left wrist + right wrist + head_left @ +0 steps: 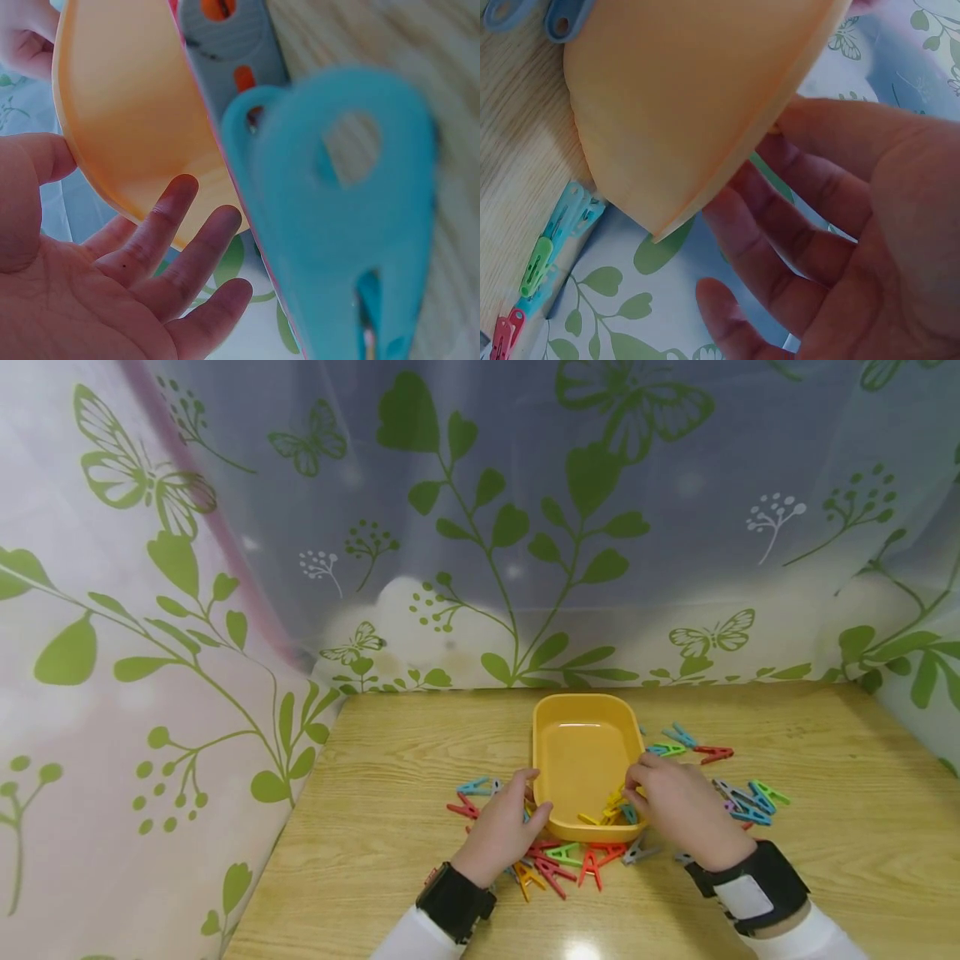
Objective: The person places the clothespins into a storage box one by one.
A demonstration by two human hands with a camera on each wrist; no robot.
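A yellow-orange plastic bin [585, 752] stands on the table, with several yellow clothespins [611, 810] and a teal one in its front right corner. At its left side is my left hand [504, 827]; in the left wrist view the thumb [52, 156] touches the rim and the other fingers spread loosely. My right hand [686, 806] reaches over the right rim, its thumb and index finger pinched together at a small yellow bit of clothespin [774, 129], mostly hidden. The remaining fingers of that hand bend loosely outside the bin wall.
Red, green, orange and grey clothespins [562, 854] lie along the bin's front. More clothespins, blue, green and grey [750, 802], are scattered to the right, with a red one [714, 753] farther back. A leaf-patterned curtain [480, 527] hangs behind the wooden table [375, 827].
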